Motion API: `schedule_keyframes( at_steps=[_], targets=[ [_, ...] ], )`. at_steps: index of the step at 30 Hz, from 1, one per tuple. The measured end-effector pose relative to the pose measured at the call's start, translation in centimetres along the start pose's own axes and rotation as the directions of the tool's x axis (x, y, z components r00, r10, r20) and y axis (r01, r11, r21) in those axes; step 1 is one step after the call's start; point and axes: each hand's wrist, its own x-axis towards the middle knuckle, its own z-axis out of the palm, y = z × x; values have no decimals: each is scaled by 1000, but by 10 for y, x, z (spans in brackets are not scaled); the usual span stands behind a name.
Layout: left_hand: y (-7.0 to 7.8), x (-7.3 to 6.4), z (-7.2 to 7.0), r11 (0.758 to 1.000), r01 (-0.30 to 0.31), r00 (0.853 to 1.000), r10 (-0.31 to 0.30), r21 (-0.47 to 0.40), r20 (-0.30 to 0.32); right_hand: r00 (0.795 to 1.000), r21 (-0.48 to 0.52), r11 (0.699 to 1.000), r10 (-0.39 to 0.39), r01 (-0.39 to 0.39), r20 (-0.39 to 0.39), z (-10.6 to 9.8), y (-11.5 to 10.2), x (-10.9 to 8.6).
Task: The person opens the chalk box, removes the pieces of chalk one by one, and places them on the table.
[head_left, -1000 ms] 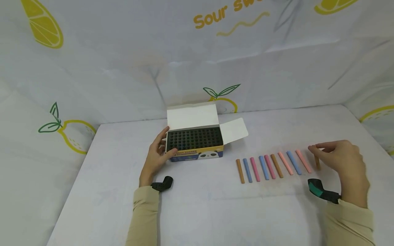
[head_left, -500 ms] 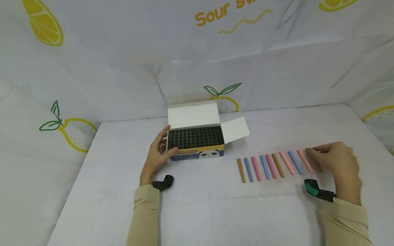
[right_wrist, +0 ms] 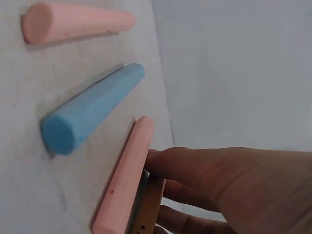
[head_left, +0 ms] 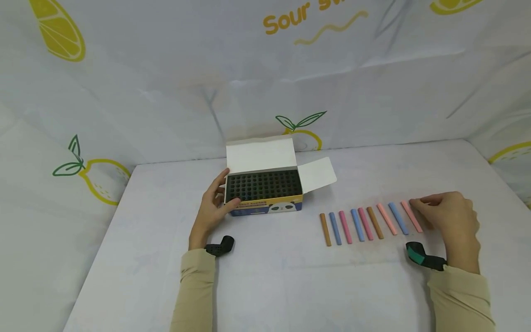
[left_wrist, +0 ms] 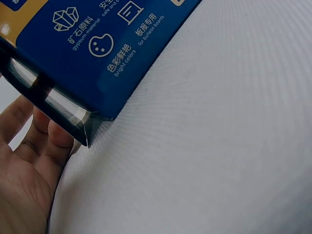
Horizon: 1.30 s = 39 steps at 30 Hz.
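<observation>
In the head view my left hand [head_left: 209, 214] grips the left end of an open chalk box [head_left: 269, 207], thumb on the front wall. The left wrist view shows the box's blue printed side [left_wrist: 107, 63] with my fingers behind its corner. At the right end of a row of chalk sticks, my right hand [head_left: 450, 219] pinches a brown chalk stick [right_wrist: 150, 202]. That stick is close beside a pink chalk stick [right_wrist: 124, 180], and my hand hides most of it in the head view. Dark holes in rows fill the black insert [head_left: 265, 184] of the box.
Left of the pink stick lie several more sticks, among them a blue chalk stick [head_left: 398, 218] and a brown chalk stick [head_left: 325, 229]. A white side flap [head_left: 317, 175] sticks out right of the box, and its lid [head_left: 261, 154] stands up behind. A printed cloth wall rises behind the table.
My right hand has shifted a little left with the brown chalk stick, toward the pink stick at the row's end. My left hand stays on the box.
</observation>
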Motion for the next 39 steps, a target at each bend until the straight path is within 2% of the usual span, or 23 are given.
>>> schedule_keyframes(
  at_steps=[20, 34, 39],
  targets=[
    [-2, -1, -1, 1000, -18, 1000, 18, 4, 7, 1000, 11, 1000, 2, -3, 14, 2, 1, -1],
    [-3, -3, -3, 1000, -6, 1000, 6, 10, 0, 1000, 10, 1000, -6, 6, 11, 6, 0, -1],
    [-5, -3, -3, 999, -34, 999, 34, 23, -4, 1000, -2, 1000, -17, 17, 13, 4, -4, -2]
  ],
)
